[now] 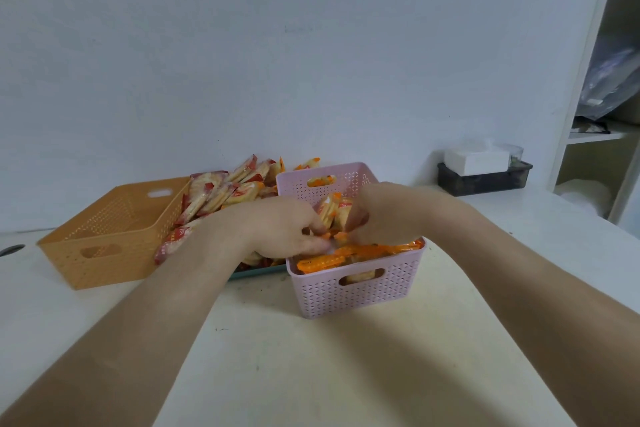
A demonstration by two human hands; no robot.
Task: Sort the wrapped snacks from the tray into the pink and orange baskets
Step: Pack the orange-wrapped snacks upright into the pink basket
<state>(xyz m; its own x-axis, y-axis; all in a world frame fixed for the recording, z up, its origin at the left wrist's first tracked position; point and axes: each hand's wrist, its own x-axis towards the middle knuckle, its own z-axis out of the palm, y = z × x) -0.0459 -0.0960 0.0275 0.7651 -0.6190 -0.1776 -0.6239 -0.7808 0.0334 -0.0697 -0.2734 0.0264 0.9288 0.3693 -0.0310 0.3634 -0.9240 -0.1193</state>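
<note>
The pink basket (360, 291) stands in the middle of the table with several orange-wrapped snacks (332, 262) lying in it. Both hands meet over its left rim. My left hand (280, 229) and my right hand (388, 215) together pinch a small bunch of orange-and-white wrapped snacks (334, 213) held upright above the basket. Left of it a teal tray (256, 272) carries a heap of red-wrapped snacks (221, 192); my left forearm hides much of the tray. The orange basket (104, 243) stands at the far left, and its visible inside shows no snacks.
A dark box holding a white tissue pack (481, 166) sits at the back right against the wall. A white shelf unit (588, 135) rises at the right edge. A dark round hole (12, 249) shows in the table at far left.
</note>
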